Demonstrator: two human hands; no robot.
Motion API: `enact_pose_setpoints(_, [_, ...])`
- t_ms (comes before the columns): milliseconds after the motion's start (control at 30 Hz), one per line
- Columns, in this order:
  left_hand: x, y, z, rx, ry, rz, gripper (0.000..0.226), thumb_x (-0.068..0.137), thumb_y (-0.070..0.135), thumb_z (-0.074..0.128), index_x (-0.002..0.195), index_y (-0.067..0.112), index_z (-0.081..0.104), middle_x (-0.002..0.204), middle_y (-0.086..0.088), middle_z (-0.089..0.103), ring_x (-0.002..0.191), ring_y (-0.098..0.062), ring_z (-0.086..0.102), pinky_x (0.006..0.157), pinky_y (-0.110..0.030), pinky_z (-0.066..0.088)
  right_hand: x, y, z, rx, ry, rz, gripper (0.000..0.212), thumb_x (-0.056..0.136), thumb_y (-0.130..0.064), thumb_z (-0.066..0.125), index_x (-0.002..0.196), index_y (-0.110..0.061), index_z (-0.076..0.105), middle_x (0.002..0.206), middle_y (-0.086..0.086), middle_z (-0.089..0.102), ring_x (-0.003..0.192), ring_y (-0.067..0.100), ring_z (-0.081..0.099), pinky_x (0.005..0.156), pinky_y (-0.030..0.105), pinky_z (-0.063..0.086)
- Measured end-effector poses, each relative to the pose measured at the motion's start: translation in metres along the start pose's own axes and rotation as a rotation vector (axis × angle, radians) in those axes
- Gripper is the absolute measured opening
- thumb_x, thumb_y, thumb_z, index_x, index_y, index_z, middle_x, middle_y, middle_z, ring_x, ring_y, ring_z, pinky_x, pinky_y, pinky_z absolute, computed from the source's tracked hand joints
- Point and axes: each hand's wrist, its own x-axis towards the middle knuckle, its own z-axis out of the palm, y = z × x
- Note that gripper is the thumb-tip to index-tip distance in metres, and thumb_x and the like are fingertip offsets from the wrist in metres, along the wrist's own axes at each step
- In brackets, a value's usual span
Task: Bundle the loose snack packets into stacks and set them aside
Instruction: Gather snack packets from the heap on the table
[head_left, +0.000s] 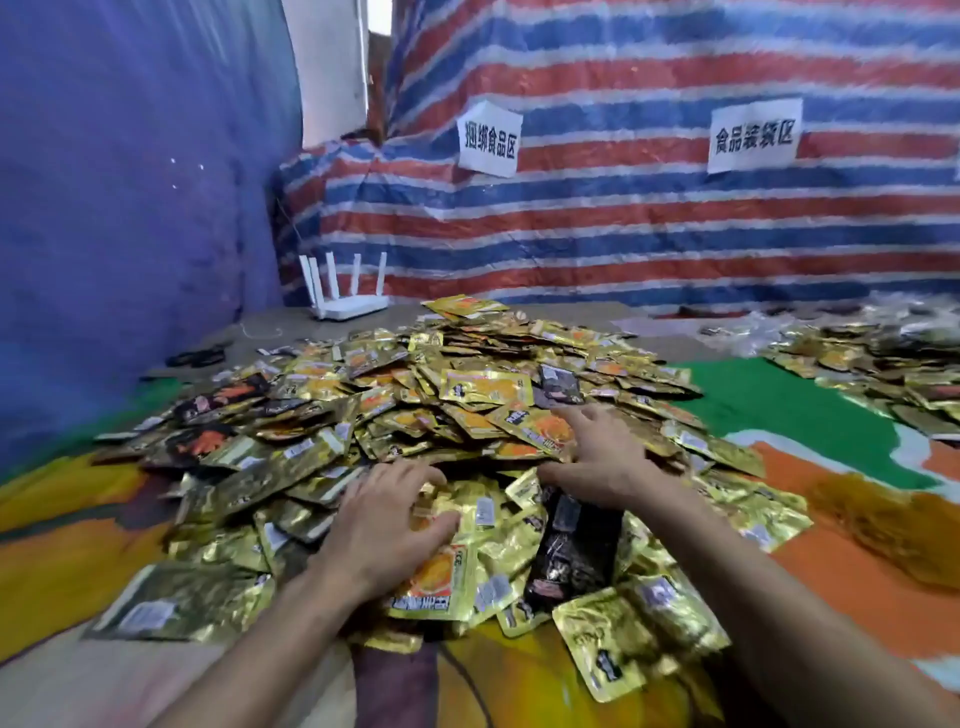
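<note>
Sprawling over a bright printed cloth (78, 519) of orange, yellow and green, a broad heap of snack packets (467, 395) fills the middle of the view, mostly gold foil with orange prints and a few black ones mixed in. Both bare forearms reach in from the bottom edge.

The left hand (387, 519) lies palm down on the near slope of the heap, its fingers bent down into the gold packets. Blur there makes it unclear whether any packet is actually pinched. The right hand (597, 452) sits farther up and to the right, palm down and released, with its fingers spread flat across the packets and its thumb stretched toward the left hand. A black packet (571, 545) lies just below the right wrist, between the two forearms.

Behind the heap, a white router (348, 301) with upright antennas stands near the back corner. A red, white and blue striped tarp (675, 234) forms the back wall and carries two paper signs (488, 137) with printed characters. A blue sheet (130, 182) hangs on the left. Well apart on the right lies a second pile (872, 358) of similar packets.
</note>
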Motion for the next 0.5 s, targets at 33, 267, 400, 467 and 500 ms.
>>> enact_pose_setpoints(33, [-0.001,0.004,-0.005,-0.042,0.004,-0.021,0.044,0.091,0.058,0.057,0.13,0.038,0.052,0.132,0.016,0.051,0.128,-0.009,0.044,0.111,-0.033,0.031,0.0,0.001,0.0,-0.027,-0.01,0.003,0.078,0.085,-0.046,0.068,0.153,-0.033,0.032,0.157,0.005,0.033,0.144,0.029,0.03,0.116,0.054,0.029])
enact_pose_setpoints(267, [0.041,0.036,-0.02,0.112,0.077,-0.083,0.084,0.085,0.034,0.069,0.155,0.041,0.023,0.161,0.004,0.022,0.15,-0.021,0.019,0.122,-0.046,0.017,0.006,-0.017,0.0,-0.106,0.014,0.011,0.053,0.086,-0.036,0.057,0.139,-0.037,0.054,0.139,0.011,0.046,0.138,0.033,0.036,0.113,0.059,0.028])
enact_pose_setpoints(400, [0.074,0.036,-0.017,0.116,-0.143,-0.083,0.083,0.089,0.034,0.066,0.155,0.047,0.019,0.165,0.009,0.02,0.15,-0.022,0.024,0.121,-0.05,0.026,0.005,-0.013,-0.002,-0.085,0.153,-0.136,0.036,0.088,-0.019,0.058,0.12,-0.03,0.069,0.111,0.003,0.066,0.11,0.027,0.063,0.087,0.04,0.052])
enact_pose_setpoints(467, [0.083,0.032,-0.017,0.129,-0.172,-0.069,0.059,0.091,0.033,0.064,0.145,0.045,0.043,0.15,0.009,0.048,0.136,-0.02,0.047,0.109,-0.041,0.042,0.008,-0.004,-0.01,-0.046,0.203,-0.147,0.025,0.092,-0.023,0.059,0.112,-0.032,0.071,0.099,0.0,0.072,0.096,0.025,0.068,0.07,0.032,0.048])
enact_pose_setpoints(500, [0.086,0.028,-0.018,0.146,-0.148,-0.057,0.043,0.093,0.032,0.062,0.134,0.043,0.054,0.138,0.008,0.059,0.125,-0.02,0.055,0.1,-0.038,0.048,0.011,0.0,-0.016,0.0,0.228,-0.148,0.021,0.094,-0.026,0.059,0.11,-0.035,0.072,0.094,-0.001,0.073,0.089,0.023,0.069,0.066,0.031,0.047])
